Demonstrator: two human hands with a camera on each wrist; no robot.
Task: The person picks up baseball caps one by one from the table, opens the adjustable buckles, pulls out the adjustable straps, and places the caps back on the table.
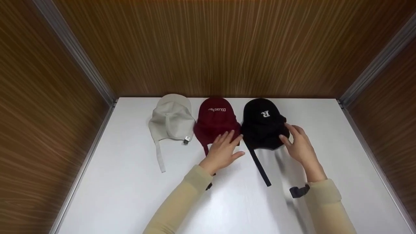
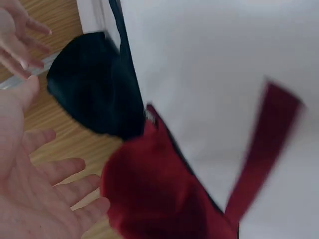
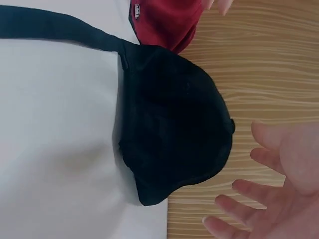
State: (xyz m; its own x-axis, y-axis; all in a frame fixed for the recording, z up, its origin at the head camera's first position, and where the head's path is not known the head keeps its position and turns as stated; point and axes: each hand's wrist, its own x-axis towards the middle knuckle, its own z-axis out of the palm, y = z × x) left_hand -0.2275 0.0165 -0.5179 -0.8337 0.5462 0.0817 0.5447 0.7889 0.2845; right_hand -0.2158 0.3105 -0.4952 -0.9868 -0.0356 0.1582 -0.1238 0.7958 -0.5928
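Three baseball caps lie in a row on a white table. My left hand [image 1: 222, 152] is spread above the lower part of the maroon cap [image 1: 215, 113], fingertips overlapping it in the head view. In the left wrist view, its fingers are extended beside the red crown [image 2: 149, 184]. My right hand [image 1: 301, 148] is at the right side of the black cap [image 1: 260, 120], which bears a white "R". Its thumb and fingers are parted, with fingertips right at the cap's edge; the right wrist view has them apart from the black crown [image 3: 174, 119]. The black strap [image 1: 259, 165] extends toward me.
A cream cap [image 1: 172, 118] with a loose strap [image 1: 159, 156] lies at the left of the row. The white tabletop [image 1: 120, 182] is enclosed by a brown wood-grain back panel [image 1: 208, 48] and side panels with metal edge strips.
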